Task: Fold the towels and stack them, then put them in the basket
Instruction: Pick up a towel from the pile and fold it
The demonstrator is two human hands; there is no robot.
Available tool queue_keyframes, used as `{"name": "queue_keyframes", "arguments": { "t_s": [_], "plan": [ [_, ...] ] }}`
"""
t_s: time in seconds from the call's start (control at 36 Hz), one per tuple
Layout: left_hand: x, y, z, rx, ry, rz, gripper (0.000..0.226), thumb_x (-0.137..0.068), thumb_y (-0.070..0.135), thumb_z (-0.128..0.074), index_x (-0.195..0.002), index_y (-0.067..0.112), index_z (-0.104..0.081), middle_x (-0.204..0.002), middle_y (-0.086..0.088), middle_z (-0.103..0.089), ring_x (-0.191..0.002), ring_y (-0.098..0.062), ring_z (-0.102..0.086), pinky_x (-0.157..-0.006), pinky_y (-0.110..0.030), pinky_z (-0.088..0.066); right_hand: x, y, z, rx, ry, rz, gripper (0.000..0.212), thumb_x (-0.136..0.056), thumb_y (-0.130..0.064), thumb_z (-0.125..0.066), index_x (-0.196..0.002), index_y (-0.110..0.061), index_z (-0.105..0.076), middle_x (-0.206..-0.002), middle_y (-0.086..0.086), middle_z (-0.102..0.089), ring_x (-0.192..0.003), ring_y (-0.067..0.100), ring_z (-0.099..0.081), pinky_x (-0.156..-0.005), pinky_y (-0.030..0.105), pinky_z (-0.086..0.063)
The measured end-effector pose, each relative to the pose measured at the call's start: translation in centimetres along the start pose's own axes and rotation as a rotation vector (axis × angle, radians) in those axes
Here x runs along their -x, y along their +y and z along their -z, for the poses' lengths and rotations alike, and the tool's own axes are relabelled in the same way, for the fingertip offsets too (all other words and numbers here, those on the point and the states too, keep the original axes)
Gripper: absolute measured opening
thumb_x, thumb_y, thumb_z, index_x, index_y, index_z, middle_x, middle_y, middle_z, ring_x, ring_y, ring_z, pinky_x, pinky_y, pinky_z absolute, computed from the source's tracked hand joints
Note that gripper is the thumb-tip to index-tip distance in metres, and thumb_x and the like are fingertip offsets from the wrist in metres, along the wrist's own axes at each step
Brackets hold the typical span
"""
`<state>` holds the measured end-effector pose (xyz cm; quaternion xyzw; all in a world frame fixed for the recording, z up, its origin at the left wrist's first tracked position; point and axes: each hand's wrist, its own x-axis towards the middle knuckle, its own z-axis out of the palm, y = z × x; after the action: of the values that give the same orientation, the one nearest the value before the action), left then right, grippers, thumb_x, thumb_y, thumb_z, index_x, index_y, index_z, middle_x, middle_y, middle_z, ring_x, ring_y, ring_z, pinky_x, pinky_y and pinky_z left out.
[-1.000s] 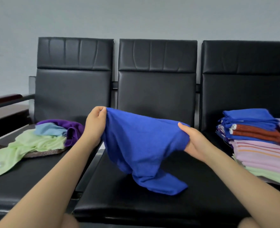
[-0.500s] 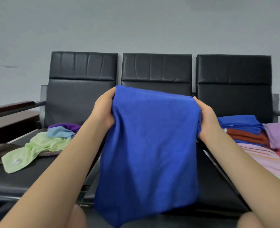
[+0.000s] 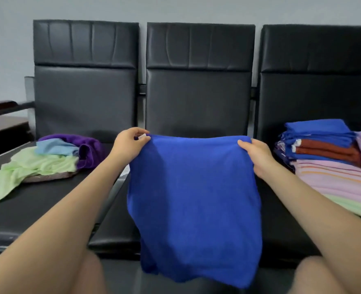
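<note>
The blue towel (image 3: 194, 198) is showing a soft, matt, finely napped cloth. The black seats (image 3: 198, 98) are looking like smooth leatherette with a dull sheen. The folded stack (image 3: 332, 164) is looking matt cloth too.

The spread towel (image 3: 194, 200) is solid royal blue with a small white tag (image 3: 142, 136); the loose heap (image 3: 48, 160) shows pale green, light blue and purple. The folded stack (image 3: 328, 158) layers blue, rust-brown, orange-striped pink, lilac and pale green; the chairs (image 3: 198, 98) are black against a grey wall (image 3: 175, 7).
</note>
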<state>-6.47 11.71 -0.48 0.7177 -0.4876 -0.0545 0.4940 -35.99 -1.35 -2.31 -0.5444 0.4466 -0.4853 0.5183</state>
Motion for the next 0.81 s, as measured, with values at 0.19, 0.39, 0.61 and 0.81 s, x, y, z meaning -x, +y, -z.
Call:
{"name": "queue_keyframes", "arguments": {
  "t_s": [0.19,0.39,0.61,0.81],
  "plan": [
    [-2.1,-4.9,-3.4,-0.13,-0.109,-0.012,0.019,-0.095,0.017,-0.055,-0.106,0.014,-0.07,-0.08,0.008,-0.06,-0.083,-0.013,-0.056,-0.063,-0.019,-0.037,-4.0,4.6,-1.3,0.319,0.058,0.031,0.018,-0.092,-0.013,-0.057,-0.096,0.004,-0.061,-0.084,0.01,-0.059,-0.078,0.021,-0.054,-0.065,0.031,-0.041],
    [-4.6,-7.8,-6.6,-0.283,0.021,-0.025,0.022,-0.096,0.019,-0.051,-0.111,0.013,-0.067,-0.108,-0.006,-0.063,-0.099,-0.024,-0.057,-0.079,-0.029,-0.039,-7.3,7.0,-2.7,0.475,0.094,0.121,0.009,-0.09,-0.009,-0.057,-0.094,-0.003,-0.061,-0.082,0.004,-0.059,-0.077,0.019,-0.052,-0.066,0.03,-0.04],
    [-4.2,-9.0,-8.5,-0.491,-0.075,0.192,0.048,-0.097,0.033,-0.05,-0.141,0.017,-0.041,-0.139,-0.015,-0.041,-0.13,-0.033,-0.033,-0.1,-0.047,-0.035,-6.8,9.2,-0.2,0.817,-0.019,0.069,0.052,-0.09,-0.017,-0.061,-0.139,-0.013,-0.044,-0.125,0.01,-0.057,-0.116,0.027,-0.055,-0.091,0.03,-0.039],
    [-1.1,-5.3,-8.9,-0.428,-0.113,-0.029,0.037,-0.097,0.03,-0.051,-0.132,0.018,-0.052,-0.13,-0.011,-0.048,-0.126,-0.029,-0.038,-0.096,-0.042,-0.038,-4.0,8.7,0.9,0.933,-0.036,0.122,0.045,-0.09,-0.023,-0.062,-0.133,-0.014,-0.052,-0.128,0.013,-0.052,-0.119,0.028,-0.052,-0.096,0.034,-0.042]
  ]
}}
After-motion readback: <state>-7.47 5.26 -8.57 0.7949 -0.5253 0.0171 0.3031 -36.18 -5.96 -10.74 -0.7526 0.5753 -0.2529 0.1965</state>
